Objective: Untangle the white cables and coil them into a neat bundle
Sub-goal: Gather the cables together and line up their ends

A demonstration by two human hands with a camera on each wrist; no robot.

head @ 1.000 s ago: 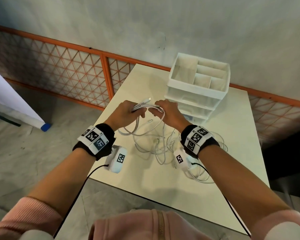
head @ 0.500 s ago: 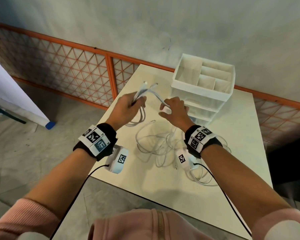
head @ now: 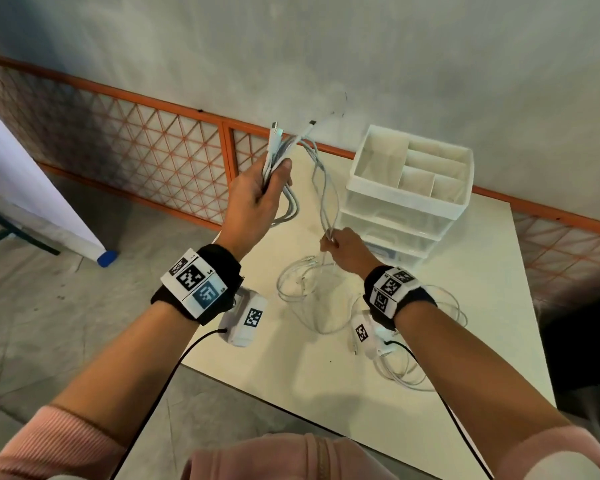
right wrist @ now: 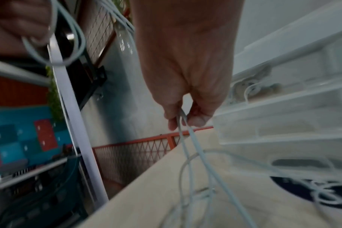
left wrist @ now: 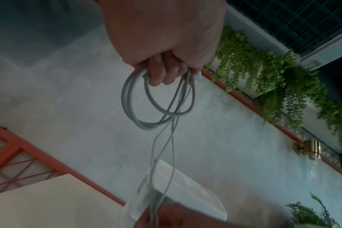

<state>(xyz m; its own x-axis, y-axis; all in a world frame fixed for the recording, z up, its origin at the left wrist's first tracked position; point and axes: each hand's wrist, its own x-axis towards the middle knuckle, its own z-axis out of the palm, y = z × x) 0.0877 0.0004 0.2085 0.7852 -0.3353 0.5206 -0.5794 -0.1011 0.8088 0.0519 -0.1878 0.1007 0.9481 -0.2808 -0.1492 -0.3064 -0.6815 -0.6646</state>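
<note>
My left hand (head: 257,195) is raised above the table's far left corner and grips a folded bunch of white cables (head: 284,188), two plug ends (head: 276,128) sticking up past the thumb. In the left wrist view the loops (left wrist: 156,106) hang below the curled fingers (left wrist: 162,72). Two strands (head: 323,195) run down from the bunch to my right hand (head: 343,247), which pinches them low over the table; the right wrist view shows the pinch (right wrist: 182,118). Below it the rest of the cables lie in loose tangled loops (head: 312,292) on the cream table (head: 291,382).
A white drawer organiser (head: 409,188) with open top compartments stands at the table's back, just right of my right hand. More cable loops (head: 406,372) lie by my right forearm. An orange lattice railing (head: 136,157) and grey wall lie behind; the floor drops off left.
My left hand has lifted the bunched cable up and to the left, away from my right hand. The strands between the hands have drawn out longer, and the right hand stayed low.
</note>
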